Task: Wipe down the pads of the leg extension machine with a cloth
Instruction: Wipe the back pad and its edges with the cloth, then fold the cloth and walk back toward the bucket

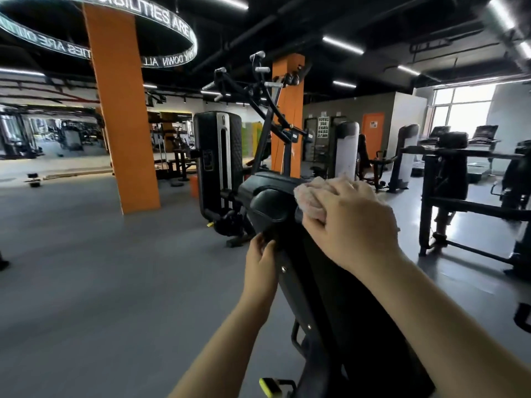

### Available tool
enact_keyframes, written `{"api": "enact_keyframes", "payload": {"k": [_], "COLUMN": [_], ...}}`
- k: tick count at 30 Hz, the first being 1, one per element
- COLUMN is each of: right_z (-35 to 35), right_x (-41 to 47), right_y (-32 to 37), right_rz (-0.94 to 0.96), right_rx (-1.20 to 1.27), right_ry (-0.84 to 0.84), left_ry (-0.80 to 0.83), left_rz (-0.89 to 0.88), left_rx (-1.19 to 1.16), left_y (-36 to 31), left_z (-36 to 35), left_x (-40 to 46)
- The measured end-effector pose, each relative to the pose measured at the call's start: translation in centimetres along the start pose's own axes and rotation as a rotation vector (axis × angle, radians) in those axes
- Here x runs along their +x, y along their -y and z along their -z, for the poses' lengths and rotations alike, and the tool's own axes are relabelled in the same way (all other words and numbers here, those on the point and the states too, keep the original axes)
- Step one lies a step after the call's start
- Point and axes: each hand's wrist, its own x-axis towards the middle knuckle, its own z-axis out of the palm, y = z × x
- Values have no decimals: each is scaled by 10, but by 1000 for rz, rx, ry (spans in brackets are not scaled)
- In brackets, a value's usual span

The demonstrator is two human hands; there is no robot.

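While right hand (347, 216) grips cloth (309, 201) — pillar (120, 110) behind

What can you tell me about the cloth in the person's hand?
The cloth is pale pinkish and looks soft and fuzzy, like a small towel. It is bunched into a wad, not spread flat. The right hand grips it from above, covering much of it, and presses it against the top of the black backrest pad of the machine. Only its left part shows past the fingers.

two hands (260, 262), one cloth (311, 201), two orange pillars (120, 110)
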Motion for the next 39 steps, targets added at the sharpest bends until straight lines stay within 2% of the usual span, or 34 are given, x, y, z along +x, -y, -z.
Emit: {"api": "enact_keyframes", "payload": {"k": [2, 4, 6, 9, 12, 14, 17, 22, 27, 29, 31, 33, 37, 39], "right_z": [0, -12, -35, -61, -85, -103, -126, -155, -183, -195, -208, -219, -227, -231], "right_x": [7, 9, 4, -11, -32, -51, -82, -124, -137, -140, -141, -141, -134, -133], "right_y": [17, 42, 65, 90, 110, 122, 143, 183, 243, 273, 303, 341, 422, 455], "right_rz": [79, 125, 184, 276, 245, 139, -67, -291, -427, -527, -604, -693, -925, -1004], "right_rx": [-140, -187, -82, 154, 381, 605, 903, 1120, 1192, 1166, 1116, 1114, 1253, 1307], "right_ry": [103, 149, 134, 137, 209, 364, 701, 946, 1044, 1084, 1096, 1057, 984, 1002], "left_ry": [59, 100, 116, 131, 101, 42, -99, -138, -138, -84, 36, 170, 118, 161], "left_rz": [93, 213, 263, 221, 208, 254, 361, 486, 560, 557, 516, 502, 627, 666], "left_rx": [-69, -286, -404, -373, -286, -235, -203, -162, -197, -195, -145, -87, 20, 50], "left_y": [-7, -10, -6, 3, 16, 28, 52, 87, 109, 114, 115, 117, 112, 110], "left_z": [10, 22, 37, 64, 94, 112, 142, 187, 248, 281, 318, 364, 464, 506], "left_x": [-2, -1, -3, -9, -19, -27, -39, -53, -46, -42, -36, -28, -3, 7]}}
